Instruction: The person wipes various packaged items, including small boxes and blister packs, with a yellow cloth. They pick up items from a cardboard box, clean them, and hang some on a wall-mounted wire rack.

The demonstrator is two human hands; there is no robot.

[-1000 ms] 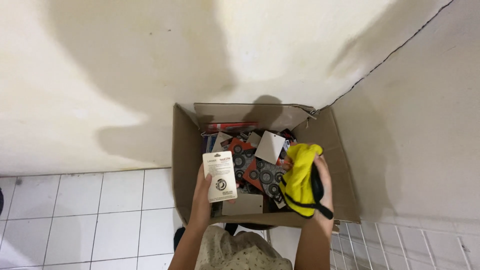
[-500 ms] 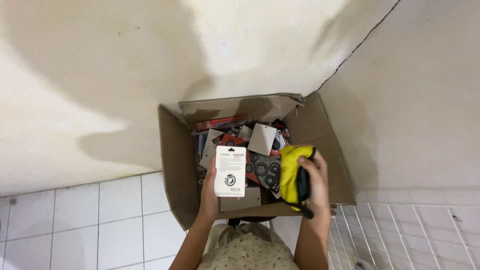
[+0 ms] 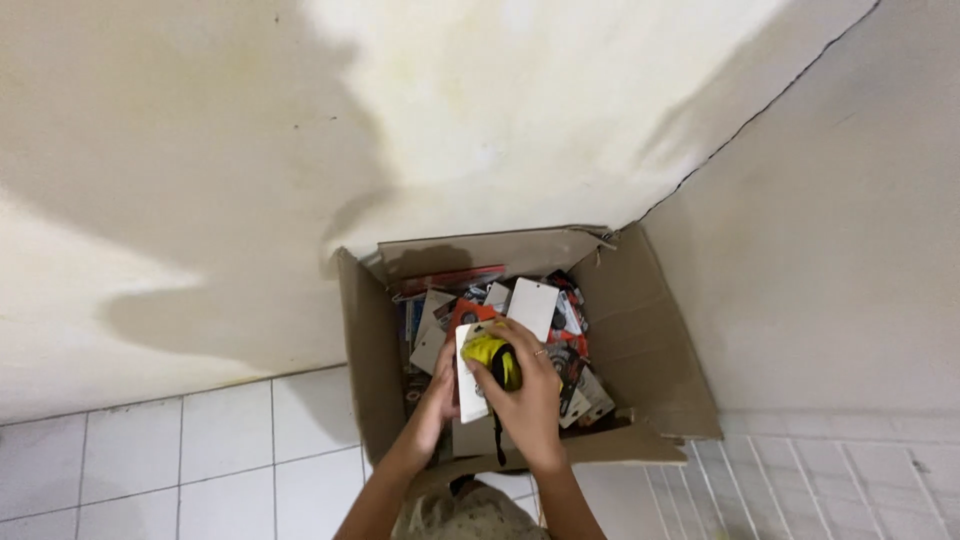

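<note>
1. A white flat card package (image 3: 468, 385) stands upright just below the middle of the frame, over an open brown cardboard box (image 3: 375, 350).
2. The left hand (image 3: 438, 392) pinches the card's left edge, thumb in front, other fingers hidden behind.
3. The right hand (image 3: 528, 392) presses a yellow object (image 3: 487, 350) with a black strap (image 3: 497, 425) against the card, fingers curled around it.
4. Inside the box lie many small packages: a white rectangular card (image 3: 532, 306) at upper middle, red and black packs (image 3: 572, 345) at right.
5. A cream wall (image 3: 300, 150) fills the upper frame; white floor tiles (image 3: 180, 460) lie lower left.
</note>
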